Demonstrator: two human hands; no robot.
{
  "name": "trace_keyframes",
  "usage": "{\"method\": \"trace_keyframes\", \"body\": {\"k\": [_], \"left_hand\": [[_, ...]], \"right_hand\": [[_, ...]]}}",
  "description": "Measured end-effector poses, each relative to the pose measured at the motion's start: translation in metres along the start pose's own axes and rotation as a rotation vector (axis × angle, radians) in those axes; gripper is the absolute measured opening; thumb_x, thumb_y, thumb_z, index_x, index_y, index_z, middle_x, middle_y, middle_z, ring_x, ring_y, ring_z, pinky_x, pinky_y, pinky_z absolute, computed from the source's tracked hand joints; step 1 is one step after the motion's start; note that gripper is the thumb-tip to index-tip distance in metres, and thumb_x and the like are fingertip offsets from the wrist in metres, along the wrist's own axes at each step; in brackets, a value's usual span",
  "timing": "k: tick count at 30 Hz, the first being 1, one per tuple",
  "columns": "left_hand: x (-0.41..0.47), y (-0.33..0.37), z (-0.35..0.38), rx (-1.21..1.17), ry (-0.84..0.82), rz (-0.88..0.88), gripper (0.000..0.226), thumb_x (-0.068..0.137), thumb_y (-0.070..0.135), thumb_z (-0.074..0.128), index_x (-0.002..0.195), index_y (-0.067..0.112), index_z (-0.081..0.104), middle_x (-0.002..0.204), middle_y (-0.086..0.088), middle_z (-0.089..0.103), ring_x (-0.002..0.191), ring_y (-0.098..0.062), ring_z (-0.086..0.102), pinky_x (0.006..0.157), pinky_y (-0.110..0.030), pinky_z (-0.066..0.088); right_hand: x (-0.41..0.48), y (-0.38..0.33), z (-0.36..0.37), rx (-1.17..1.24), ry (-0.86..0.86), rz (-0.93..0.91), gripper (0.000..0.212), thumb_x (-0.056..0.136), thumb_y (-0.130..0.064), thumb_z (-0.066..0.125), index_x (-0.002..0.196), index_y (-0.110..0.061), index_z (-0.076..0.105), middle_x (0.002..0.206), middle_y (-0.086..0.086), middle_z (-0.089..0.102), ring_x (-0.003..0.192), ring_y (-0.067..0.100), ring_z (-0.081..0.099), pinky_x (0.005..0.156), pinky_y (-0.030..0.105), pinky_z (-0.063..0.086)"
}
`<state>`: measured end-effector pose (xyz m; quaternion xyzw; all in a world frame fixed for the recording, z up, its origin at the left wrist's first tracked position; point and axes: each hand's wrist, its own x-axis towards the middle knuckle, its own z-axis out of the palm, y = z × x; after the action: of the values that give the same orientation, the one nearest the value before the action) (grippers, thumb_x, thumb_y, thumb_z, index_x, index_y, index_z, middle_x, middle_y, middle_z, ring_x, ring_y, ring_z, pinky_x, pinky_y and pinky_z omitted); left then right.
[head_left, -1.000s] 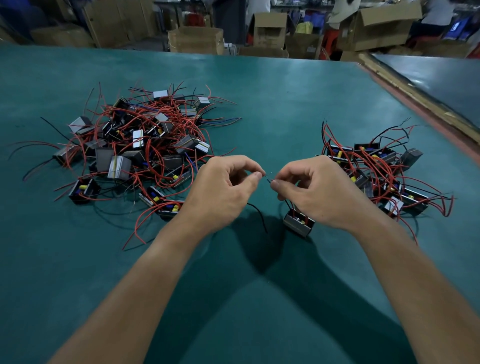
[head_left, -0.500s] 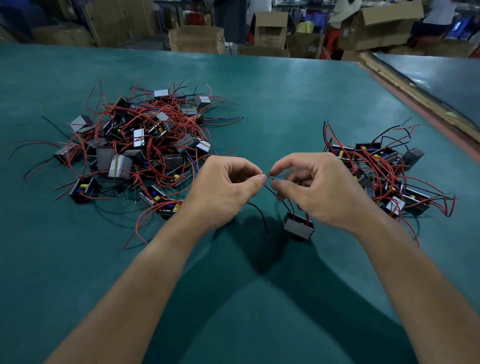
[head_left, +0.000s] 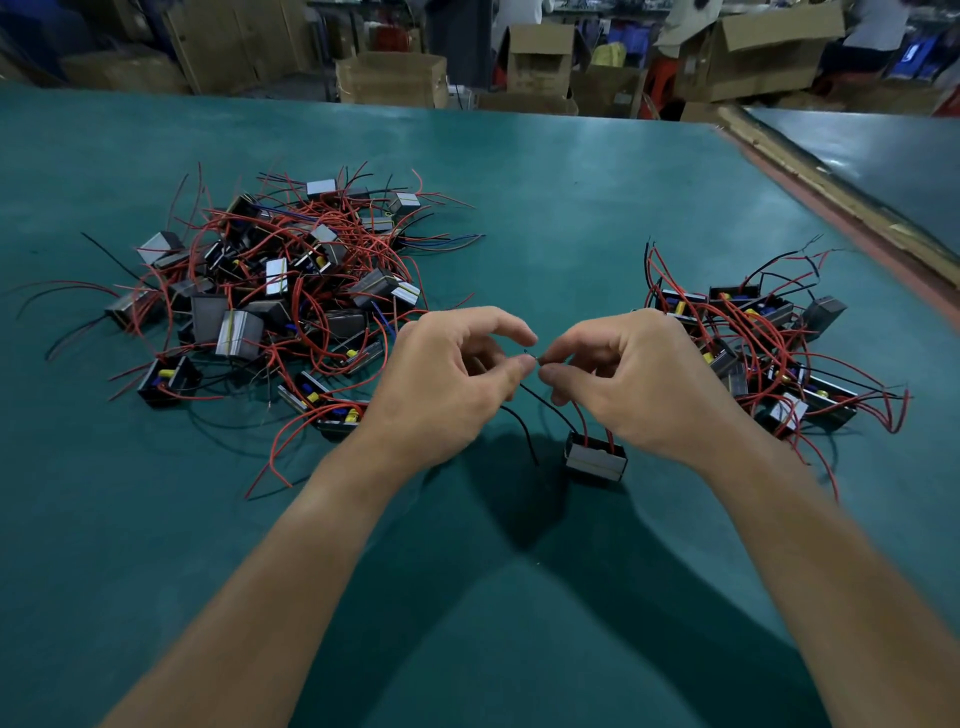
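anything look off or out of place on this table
Nothing looks damaged or spilled. The left pile of wired modules is a loose tangle, leads straggling over the green table. The left hand and right hand pinch wire ends above one module.

The person's forearms and hands above the green table (head_left: 519, 182).
Left hand (head_left: 441, 389) and right hand (head_left: 644, 384) are bare; both forearms are bare along their whole visible length.

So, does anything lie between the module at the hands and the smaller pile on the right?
Nothing visible does: bare table shows between the module and the smaller pile, though the right hand, pinching its wire, hides part of that gap.
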<state>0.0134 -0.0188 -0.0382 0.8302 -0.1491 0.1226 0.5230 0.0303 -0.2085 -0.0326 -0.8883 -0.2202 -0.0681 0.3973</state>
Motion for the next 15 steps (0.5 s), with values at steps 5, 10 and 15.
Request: {"method": "trace_keyframes", "body": {"k": [5,10,15], "left_hand": [[-0.0017,-0.0033,0.0021,0.204,0.076,0.158,0.011,0.082,0.026,0.069,0.087,0.024,0.078,0.057,0.010,0.063,0.045,-0.004,0.047,0.050,-0.016,0.037],[-0.0004,-0.0016,-0.0017,0.293,0.025,0.166,0.008,0.088,0.022,0.070,0.087,0.020,0.078,0.069,0.009,0.069,0.058,-0.010,0.057,0.057,-0.028,0.047],[0.0027,0.0057,-0.0008,-0.011,-0.135,-0.113,0.023,0.093,0.010,0.062,0.074,0.019,0.070,0.050,0.014,0.056,0.042,-0.001,0.039,0.045,-0.015,0.030]], "right_hand": [[0.0002,-0.0008,-0.0007,0.015,0.005,-0.023,0.011,0.087,-0.020,0.074,0.078,-0.025,0.076,0.064,-0.014,0.071,0.051,0.000,0.059,0.053,0.010,0.038],[0.0000,-0.0001,-0.0005,0.063,0.039,-0.045,0.013,0.085,-0.018,0.076,0.076,-0.027,0.077,0.063,-0.017,0.070,0.052,0.003,0.060,0.053,0.013,0.043],[0.0002,-0.0019,0.0003,0.100,0.132,-0.069,0.009,0.080,-0.022,0.082,0.074,-0.028,0.079,0.056,-0.013,0.060,0.039,0.008,0.033,0.043,0.012,0.024]]}}
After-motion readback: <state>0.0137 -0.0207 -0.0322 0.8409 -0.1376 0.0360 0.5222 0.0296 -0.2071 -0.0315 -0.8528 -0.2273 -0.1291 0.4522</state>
